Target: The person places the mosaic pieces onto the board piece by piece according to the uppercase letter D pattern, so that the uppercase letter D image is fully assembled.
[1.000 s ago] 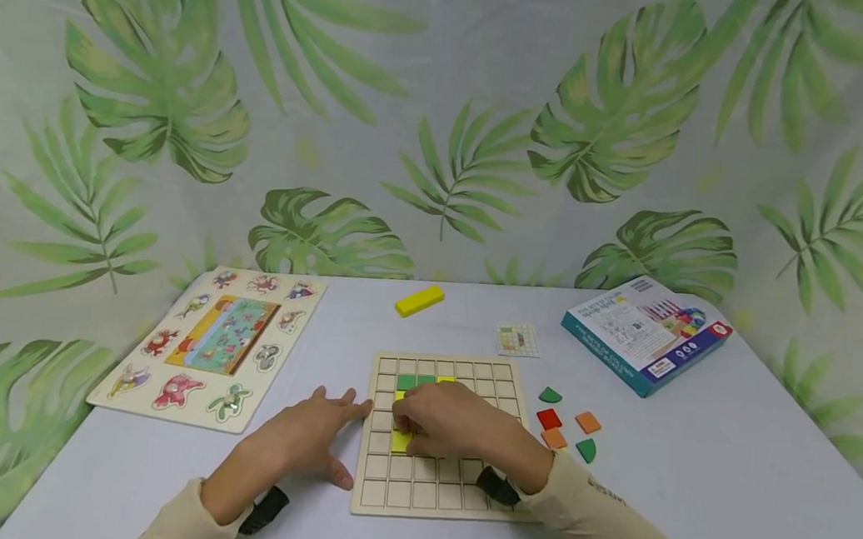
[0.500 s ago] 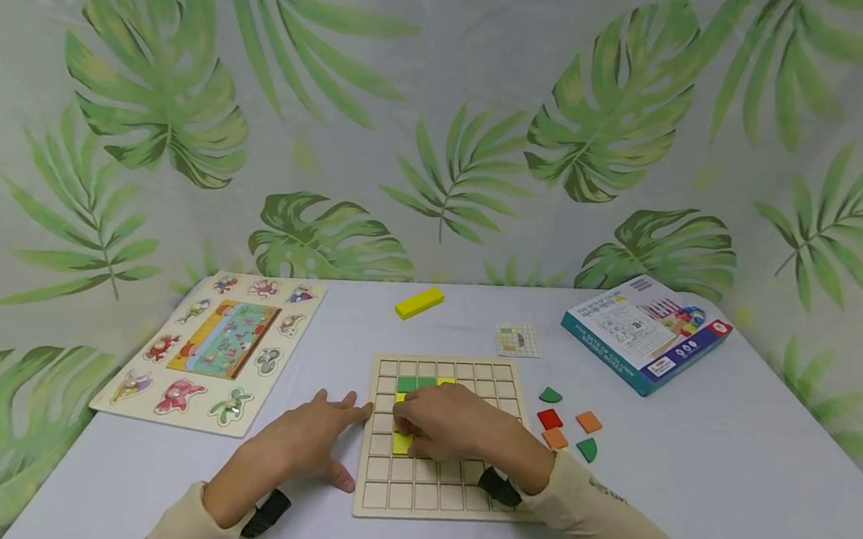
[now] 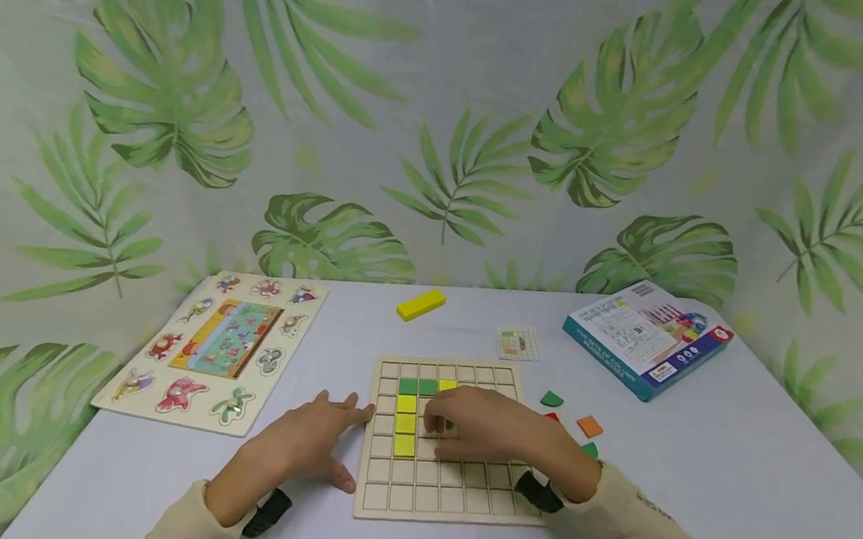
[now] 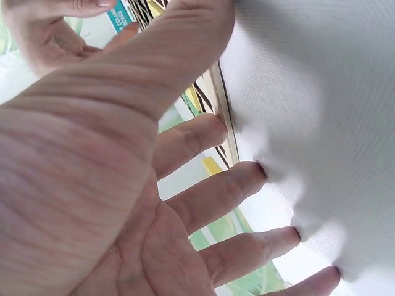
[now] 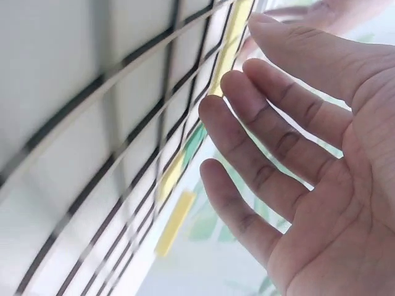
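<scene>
A wooden grid board [image 3: 426,499] lies in the middle of the table in the head view. Yellow square tiles [image 3: 406,425] fill a column at its left, under two green tiles [image 3: 418,386], with one more yellow tile [image 3: 448,385] to their right. Spread fingers of my left hand [image 3: 314,437] rest on the cloth, forefinger and thumb at the board's left edge; the left wrist view shows the fingertips pressing the cloth. Over the board's middle hovers my right hand [image 3: 492,424], just right of the yellow column. Its fingers [image 5: 241,139] bend loosely with nothing between them.
Right of the board lie orange [image 3: 589,426], red and green loose pieces, some partly behind my right arm. Behind it are a small pattern card [image 3: 519,342], a yellow block [image 3: 421,305] and a boxed set [image 3: 648,339]. An animal puzzle board [image 3: 208,354] lies at the left.
My right hand has moved right, off the yellow column, uncovering its tiles. My left hand stays at the board's edge.
</scene>
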A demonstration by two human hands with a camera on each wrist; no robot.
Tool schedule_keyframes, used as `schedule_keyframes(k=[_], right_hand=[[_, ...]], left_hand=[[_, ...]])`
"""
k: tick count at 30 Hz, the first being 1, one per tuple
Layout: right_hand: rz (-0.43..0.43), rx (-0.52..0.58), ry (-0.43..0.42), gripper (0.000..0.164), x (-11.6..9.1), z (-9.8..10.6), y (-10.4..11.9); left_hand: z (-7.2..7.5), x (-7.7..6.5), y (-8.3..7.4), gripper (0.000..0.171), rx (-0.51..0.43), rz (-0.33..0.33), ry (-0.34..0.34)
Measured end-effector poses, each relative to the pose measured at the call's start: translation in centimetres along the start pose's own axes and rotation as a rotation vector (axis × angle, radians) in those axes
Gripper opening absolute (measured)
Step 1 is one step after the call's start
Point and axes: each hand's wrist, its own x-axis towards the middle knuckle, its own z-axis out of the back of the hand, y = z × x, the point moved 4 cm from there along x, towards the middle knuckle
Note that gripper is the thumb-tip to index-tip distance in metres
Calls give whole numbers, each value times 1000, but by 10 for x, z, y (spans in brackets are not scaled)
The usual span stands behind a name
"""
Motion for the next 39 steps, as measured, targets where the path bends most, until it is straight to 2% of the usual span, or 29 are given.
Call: schedule_keyframes(k=[5, 8, 16, 20, 25, 28, 30, 35, 39], right_hand=[[-1, 39, -51, 12, -30, 4, -24], [-31, 73, -71, 12, -48, 8, -39], [-208, 188, -95, 21, -97, 17, -87], [-259, 206, -111, 27, -115, 22, -110], [-332, 208, -65, 33, -126, 30, -129], [-353, 195, -34, 30, -129, 33, -135], [-352, 181, -20, 28, -130, 33, -138], [-415, 198, 17, 26, -131, 28, -142], [-438, 210, 18, 26, -131, 25, -143]], left_hand=[[-2, 1, 0, 97, 2, 14, 9], [-3, 2, 1, 98, 5, 18, 16], [-7, 2, 2, 97, -5, 9, 17], [-5, 1, 1, 96, 4, 0, 7], [-2, 0, 1, 96, 6, -6, -1], [-1, 0, 2, 96, 7, 1, -2], [0, 0, 3, 97, 9, 9, -1], [-1, 1, 4, 97, -8, 19, 12], [-1, 1, 3, 97, -14, 20, 20]])
